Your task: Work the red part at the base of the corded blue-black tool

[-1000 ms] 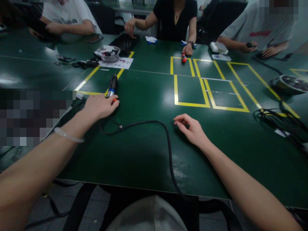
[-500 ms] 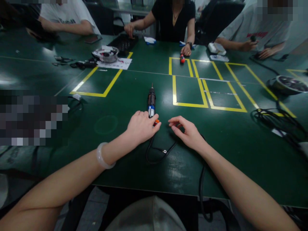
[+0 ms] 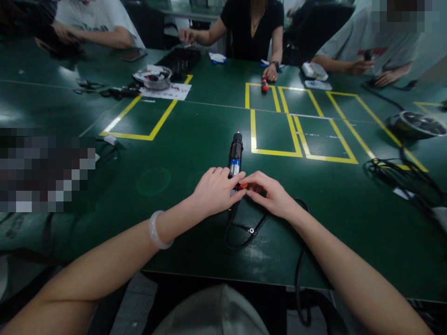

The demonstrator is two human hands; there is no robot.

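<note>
An electric screwdriver (image 3: pixel 236 151) with a dark front, a blue ring and a silver section lies over the green table, its thin bit pointing away from me. My left hand (image 3: pixel 218 190) is closed around its rear part, thumb and index finger towards the right. An orange-red part (image 3: pixel 243 186) shows between my two hands; whether it belongs to the screwdriver I cannot tell. My right hand (image 3: pixel 270 193) pinches at this part, fingertips meeting those of my left hand. A black cable (image 3: pixel 240 245) with a small metal ring terminal (image 3: pixel 251 231) loops below the hands.
Yellow tape outlines (image 3: pixel 275 152) mark the green table (image 3: pixel 188 139). At the back left stands a clear bowl (image 3: pixel 153 83) beside loose tools and paper. Coiled cables (image 3: pixel 391 172) and a round metal container (image 3: pixel 417 124) are on the right. Several people sit opposite; one hand (image 3: pixel 270 72) touches a red object (image 3: pixel 265 85).
My left hand has moved right with the screwdriver, which also sits slightly nearer. My right hand has closed in on the orange-red part. The cable loop has shifted right.
</note>
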